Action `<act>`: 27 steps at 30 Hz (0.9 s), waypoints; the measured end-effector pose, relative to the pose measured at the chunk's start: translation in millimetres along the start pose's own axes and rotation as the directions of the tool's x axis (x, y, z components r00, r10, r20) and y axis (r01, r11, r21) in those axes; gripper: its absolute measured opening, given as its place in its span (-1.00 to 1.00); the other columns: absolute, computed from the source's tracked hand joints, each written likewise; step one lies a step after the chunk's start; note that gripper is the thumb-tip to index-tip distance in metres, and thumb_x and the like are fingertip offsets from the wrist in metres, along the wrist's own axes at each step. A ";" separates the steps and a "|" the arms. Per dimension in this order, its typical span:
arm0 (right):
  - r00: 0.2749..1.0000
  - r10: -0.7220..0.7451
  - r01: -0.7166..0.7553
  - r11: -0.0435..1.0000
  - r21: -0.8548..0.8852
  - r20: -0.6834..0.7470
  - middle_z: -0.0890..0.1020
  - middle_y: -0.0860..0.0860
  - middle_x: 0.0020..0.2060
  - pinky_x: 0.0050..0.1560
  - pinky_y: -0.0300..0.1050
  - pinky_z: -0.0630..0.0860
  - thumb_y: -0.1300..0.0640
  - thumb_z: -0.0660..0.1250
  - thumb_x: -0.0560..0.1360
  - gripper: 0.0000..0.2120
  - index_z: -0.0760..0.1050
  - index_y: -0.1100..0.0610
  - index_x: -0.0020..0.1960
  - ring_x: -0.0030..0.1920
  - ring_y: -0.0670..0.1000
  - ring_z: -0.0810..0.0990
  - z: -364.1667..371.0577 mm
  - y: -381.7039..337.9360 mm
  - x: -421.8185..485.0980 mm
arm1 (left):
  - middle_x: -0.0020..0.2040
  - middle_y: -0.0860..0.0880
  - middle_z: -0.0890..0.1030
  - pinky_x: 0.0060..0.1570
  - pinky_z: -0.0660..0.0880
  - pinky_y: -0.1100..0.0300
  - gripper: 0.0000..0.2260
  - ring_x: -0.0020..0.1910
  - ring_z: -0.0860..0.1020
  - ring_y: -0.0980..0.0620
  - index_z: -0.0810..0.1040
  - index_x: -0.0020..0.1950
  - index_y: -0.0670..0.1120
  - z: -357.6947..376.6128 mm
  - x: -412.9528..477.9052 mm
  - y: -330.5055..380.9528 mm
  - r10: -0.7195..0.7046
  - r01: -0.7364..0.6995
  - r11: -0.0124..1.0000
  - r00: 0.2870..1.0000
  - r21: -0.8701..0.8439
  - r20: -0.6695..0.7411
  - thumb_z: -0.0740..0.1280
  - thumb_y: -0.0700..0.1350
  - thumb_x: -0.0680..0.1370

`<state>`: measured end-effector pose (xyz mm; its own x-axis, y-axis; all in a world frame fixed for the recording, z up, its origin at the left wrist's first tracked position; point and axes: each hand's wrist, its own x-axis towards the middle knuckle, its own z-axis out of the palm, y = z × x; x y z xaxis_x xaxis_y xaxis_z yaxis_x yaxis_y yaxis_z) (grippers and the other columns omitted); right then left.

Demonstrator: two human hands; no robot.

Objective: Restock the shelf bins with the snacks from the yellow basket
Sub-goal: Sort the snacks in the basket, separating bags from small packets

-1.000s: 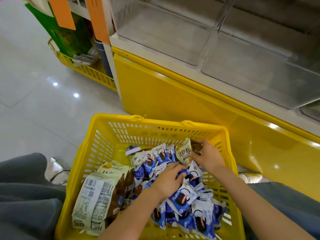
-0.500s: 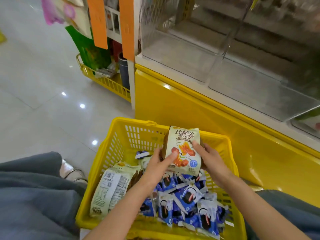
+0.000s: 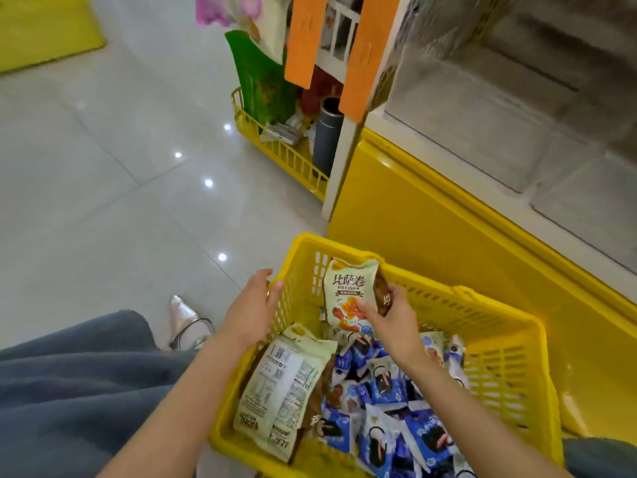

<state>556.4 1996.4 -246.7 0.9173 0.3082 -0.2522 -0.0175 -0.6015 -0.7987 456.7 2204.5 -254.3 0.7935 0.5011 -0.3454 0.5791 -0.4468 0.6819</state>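
Note:
The yellow basket (image 3: pixel 499 343) sits on the floor against the yellow shelf base. My right hand (image 3: pixel 393 322) grips a pale green snack bag (image 3: pixel 348 291) upright above the basket's far left corner. My left hand (image 3: pixel 253 308) rests on the basket's left rim with fingers relaxed and holds nothing. A second pale green bag (image 3: pixel 282 388) lies label-down on the left inside the basket. Several small blue snack packets (image 3: pixel 389 408) fill the rest of it. Clear shelf bins (image 3: pixel 510 108) stand above the yellow base at the upper right, their contents unclear.
The yellow shelf base (image 3: pixel 431 215) runs diagonally on the right. A low yellow rack (image 3: pixel 279 150) holding a green bag and a grey cylinder stands at the shelf end. Two orange tags (image 3: pixel 303 32) hang above it. My knee (image 3: pixel 69 381) and a silver shoe (image 3: pixel 186 322) are at left.
My left hand let go of the pale green bag and moved left onto the basket's rim. My right hand alone now holds the bag. The view swung left.

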 end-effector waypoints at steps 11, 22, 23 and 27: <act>0.856 0.288 -0.333 0.942 0.033 0.429 0.49 0.10 0.28 0.28 -0.01 0.40 0.16 0.29 0.54 -0.57 0.30 0.20 0.37 0.27 0.10 0.47 68.9 22.7 45.5 | -0.26 0.09 0.50 -0.27 0.33 0.17 -0.69 -0.25 0.49 0.08 0.49 0.08 -0.05 8.1 0.2 -7.5 0.108 -0.117 0.990 0.988 -0.077 -0.111 0.05 0.10 0.61; 0.934 0.011 -0.015 1.000 0.010 0.357 0.56 -0.20 0.06 -0.09 -0.54 0.40 0.06 0.40 0.46 -0.64 0.43 0.02 0.22 0.12 -0.16 0.52 53.0 33.8 26.1 | 0.02 0.10 0.51 -0.09 0.37 0.27 -0.76 -0.04 0.48 0.16 0.43 0.19 0.02 7.2 0.8 -4.2 0.126 -0.139 0.986 0.983 -0.097 -0.131 0.10 0.06 0.61; 0.941 -0.024 0.023 1.000 0.007 0.336 0.57 -0.22 0.01 -0.11 -0.53 0.42 0.07 0.40 0.46 -0.72 0.44 -0.04 0.14 0.07 -0.17 0.54 50.1 29.6 24.6 | 0.10 0.07 0.46 0.00 0.36 0.25 -0.74 0.04 0.44 0.15 0.41 0.25 -0.01 5.4 -0.2 -1.3 0.174 -0.189 0.979 0.969 -0.076 -0.173 0.13 0.02 0.61; 0.942 -0.150 0.137 0.988 0.066 0.300 0.57 -0.18 -0.04 0.04 -0.22 0.48 0.15 0.40 0.47 -0.72 0.38 -0.16 0.01 0.03 -0.14 0.55 33.1 13.6 14.4 | 0.26 0.09 0.37 0.26 0.27 0.23 -0.58 0.27 0.33 0.15 0.32 0.38 -0.01 -4.8 5.0 20.9 0.452 -0.453 0.891 0.887 0.007 -0.100 0.17 0.10 0.56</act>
<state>556.2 2017.0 -279.2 0.7474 0.6019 -0.2813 0.0823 -0.5040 -0.8598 471.9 2201.2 -238.7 0.9463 0.3163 0.0662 0.1576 -0.6307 0.7599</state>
